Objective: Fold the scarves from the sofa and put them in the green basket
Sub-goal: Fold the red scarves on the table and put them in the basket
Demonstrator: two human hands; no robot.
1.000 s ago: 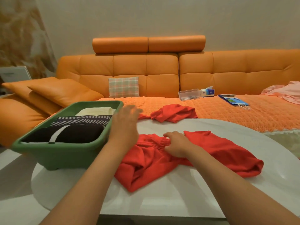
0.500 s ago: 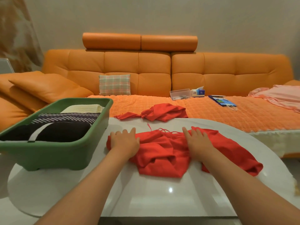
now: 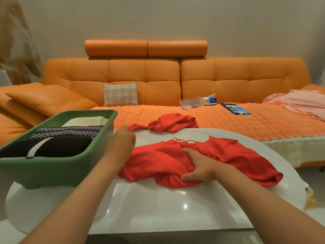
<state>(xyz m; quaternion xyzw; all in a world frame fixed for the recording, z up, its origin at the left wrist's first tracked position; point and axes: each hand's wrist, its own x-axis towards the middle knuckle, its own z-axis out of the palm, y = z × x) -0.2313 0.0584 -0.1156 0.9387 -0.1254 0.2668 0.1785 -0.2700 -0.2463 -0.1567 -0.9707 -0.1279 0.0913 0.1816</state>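
A red scarf (image 3: 158,162) lies crumpled on the white table, its fringe toward the sofa. My right hand (image 3: 198,164) rests on its middle, with a bunch of the cloth gripped between thumb and fingers. My left hand (image 3: 121,143) hovers above the scarf's left end, beside the right rim of the green basket (image 3: 70,166); its fingers are loosely curled and nothing shows in them. In the basket lie a folded black scarf (image 3: 61,148), a dark striped one (image 3: 70,132) and a cream one (image 3: 84,121). More red cloth (image 3: 172,123) is bunched at the sofa's front edge.
The white oval table (image 3: 175,208) stands against the orange sofa (image 3: 158,76). On the seat are a plaid cushion (image 3: 120,95), a clear box (image 3: 190,103), a tissue box (image 3: 210,100), a blue booklet (image 3: 234,108) and pink cloth (image 3: 302,103).
My left hand has lifted off the scarf and moved up toward the table's far edge. My right hand has shifted left and now grips the bunched middle instead of lying flat.
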